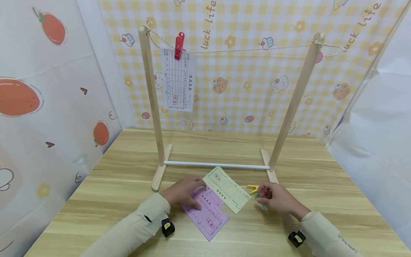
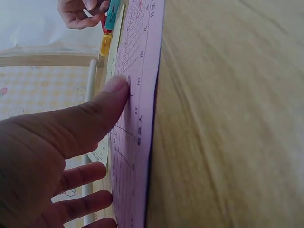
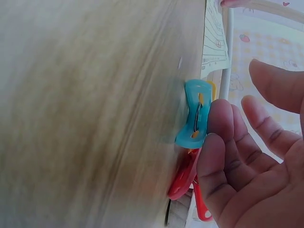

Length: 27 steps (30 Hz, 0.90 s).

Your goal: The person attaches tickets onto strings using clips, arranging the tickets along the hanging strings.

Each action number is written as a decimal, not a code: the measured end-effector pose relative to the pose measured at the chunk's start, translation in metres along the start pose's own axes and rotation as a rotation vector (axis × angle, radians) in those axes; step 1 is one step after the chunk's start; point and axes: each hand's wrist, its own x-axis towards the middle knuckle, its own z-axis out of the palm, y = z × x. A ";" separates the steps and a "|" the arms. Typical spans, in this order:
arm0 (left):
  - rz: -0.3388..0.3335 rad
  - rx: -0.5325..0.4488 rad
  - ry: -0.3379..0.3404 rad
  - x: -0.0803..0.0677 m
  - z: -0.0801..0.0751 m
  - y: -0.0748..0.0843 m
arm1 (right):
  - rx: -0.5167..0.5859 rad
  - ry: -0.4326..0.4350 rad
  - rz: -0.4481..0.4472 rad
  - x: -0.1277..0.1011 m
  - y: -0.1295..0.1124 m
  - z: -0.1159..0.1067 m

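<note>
My left hand (image 1: 183, 192) lies over purple printed slips (image 1: 213, 216), fingers spread. Its thumb tip (image 2: 118, 85) touches the purple sheet (image 2: 145, 99) in the left wrist view, with the other fingers at the far edge. My right hand (image 1: 277, 198) is low at the right, its fingers loosely bent. Two fingertips (image 3: 221, 116) are right against a teal clothespin (image 3: 197, 114), while the thumb stands apart. Close by are a red clothespin (image 3: 186, 175) and a yellow clothespin (image 1: 253, 189). A pale green printed slip (image 1: 226, 189) lies between the hands.
Behind stands a wooden frame (image 1: 151, 96) with a white crossbar (image 1: 216, 164) and a string (image 1: 244, 49) across its top. A red clothespin (image 1: 179, 46) holds a white printed slip (image 1: 178, 80) on the string. A patterned cloth backdrop (image 1: 244, 92) hangs behind.
</note>
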 end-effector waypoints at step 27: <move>0.009 0.086 -0.007 0.003 0.002 0.000 | -0.156 0.023 -0.059 0.000 0.000 0.005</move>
